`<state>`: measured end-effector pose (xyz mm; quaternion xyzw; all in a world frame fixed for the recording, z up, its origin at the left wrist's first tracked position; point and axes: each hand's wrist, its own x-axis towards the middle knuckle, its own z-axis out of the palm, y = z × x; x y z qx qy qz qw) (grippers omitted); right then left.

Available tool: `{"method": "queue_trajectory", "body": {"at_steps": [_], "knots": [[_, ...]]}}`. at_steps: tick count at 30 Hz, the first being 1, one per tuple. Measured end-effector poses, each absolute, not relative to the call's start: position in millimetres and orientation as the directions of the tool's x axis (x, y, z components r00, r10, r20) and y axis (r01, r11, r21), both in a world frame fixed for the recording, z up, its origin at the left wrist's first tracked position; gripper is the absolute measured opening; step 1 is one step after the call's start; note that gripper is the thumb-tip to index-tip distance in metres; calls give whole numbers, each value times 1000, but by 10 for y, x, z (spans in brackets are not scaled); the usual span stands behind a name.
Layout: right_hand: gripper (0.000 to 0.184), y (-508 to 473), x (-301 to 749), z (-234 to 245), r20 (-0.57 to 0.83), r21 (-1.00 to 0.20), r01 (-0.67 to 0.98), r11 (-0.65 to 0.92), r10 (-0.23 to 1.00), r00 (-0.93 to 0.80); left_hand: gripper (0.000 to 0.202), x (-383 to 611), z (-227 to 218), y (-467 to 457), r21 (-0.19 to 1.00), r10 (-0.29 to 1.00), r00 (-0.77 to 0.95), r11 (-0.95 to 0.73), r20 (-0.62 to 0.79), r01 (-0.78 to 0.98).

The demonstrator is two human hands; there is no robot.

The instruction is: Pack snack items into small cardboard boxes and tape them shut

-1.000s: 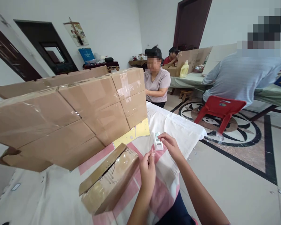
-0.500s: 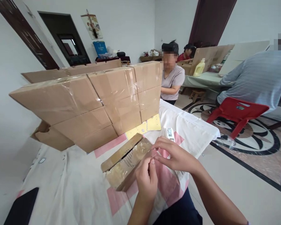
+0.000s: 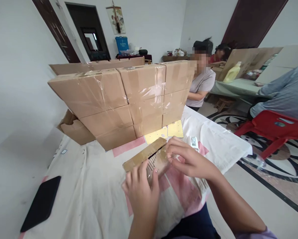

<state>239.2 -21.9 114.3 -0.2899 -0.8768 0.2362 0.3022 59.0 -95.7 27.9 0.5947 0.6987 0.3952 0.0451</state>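
Note:
A small cardboard box [image 3: 145,153] with clear tape on it lies at a slant on the cloth in front of me. A dark slit runs along its top between the flaps. My left hand [image 3: 141,186] rests over the near left part of the box, its fingers apart and thumb spread. At the box's right end, my right hand [image 3: 182,156] has thumb and fingertips pinched together. Something shiny shows at those fingertips, too small to make out. The near side of the box is partly covered by my left hand.
Stacked, taped cardboard boxes [image 3: 146,113] form a wall across the table. A white device with a small display [image 3: 193,142] lies right of my hand, a black flat object [image 3: 41,202] at left. One person [image 3: 201,83] sits behind the boxes; another uses a red chair [image 3: 275,122].
My left hand has left my right hand, moved left onto the box and spread its fingers. My right hand now pinches at the box's right end. The view has swung left.

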Motion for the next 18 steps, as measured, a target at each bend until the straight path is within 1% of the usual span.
{"method": "queue_trajectory", "body": {"at_steps": [2,3,5,8,10,11,13,15,18], "knots": [[12,-70,2311,1115,347,-574,367,732,624,-700,31,469,299,-921,382,890,-225,64,396,922],[12,5,2267,1083,319,-568,372,734,613,-723,32,424,294,-903,311,910,-189,70,368,948],[13,138,2188,1008,259,-569,380,729,598,-758,38,361,263,-881,234,940,-118,42,321,971],[12,264,2120,928,216,-650,310,694,560,-800,51,312,202,-884,198,956,-62,4,288,980],[10,312,2096,906,206,-710,239,662,521,-829,52,293,177,-892,210,960,-50,-10,277,978],[9,336,2082,895,200,-716,234,657,515,-834,51,286,171,-896,220,961,-50,-11,273,975],[8,388,2041,852,181,-663,302,685,537,-824,49,278,165,-897,234,961,-59,-6,269,972],[10,446,1987,778,171,-563,395,726,570,-804,48,276,161,-896,233,961,-67,3,269,973],[14,510,1925,659,169,-468,447,763,573,-802,49,281,151,-896,218,960,-70,10,272,976]]}}
